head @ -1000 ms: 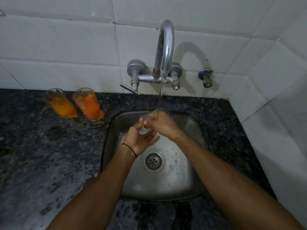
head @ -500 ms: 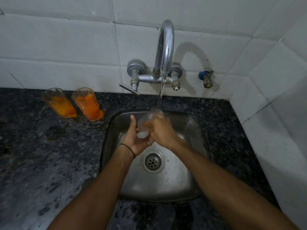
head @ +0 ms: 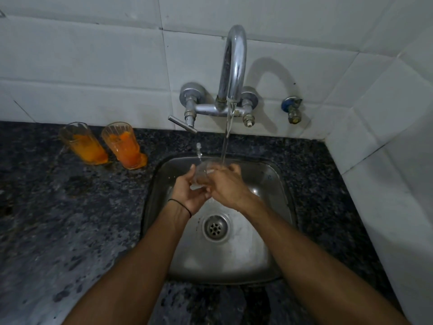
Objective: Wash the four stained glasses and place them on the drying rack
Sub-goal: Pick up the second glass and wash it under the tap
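Both hands are on one clear glass [head: 202, 175] here, right over the sink [head: 277, 184], and this is the rinse. The left hand [head: 187, 192] cups it from the left with the thumb up along the side, and the right hand [head: 226, 186] wraps over it from the right, fingers curled round the wall. That's a firm two-handed hold with nothing loose. The stream [head: 225, 146] from the tap [head: 234, 66] comes down just above the grip and lands at the glass's far edge, by the right fingertips, with a splash kicking up to the upper left. The drain [head: 215, 227] sits below the grip, toward the wrists. Well off to the left of the hands, on the counter [head: 58, 219], a yellow-orange glass [head: 82, 144] and a red-orange glass [head: 124, 146] stand close together, both plainly unwashed. A fourth glass and the drying rack aren't in view. So I'd call it roughly midway, at best. The next move likely calls for tipping the water out, a steady one-handed carry of wet, slippery glass to the rack, then a reach left for the next dirty one.
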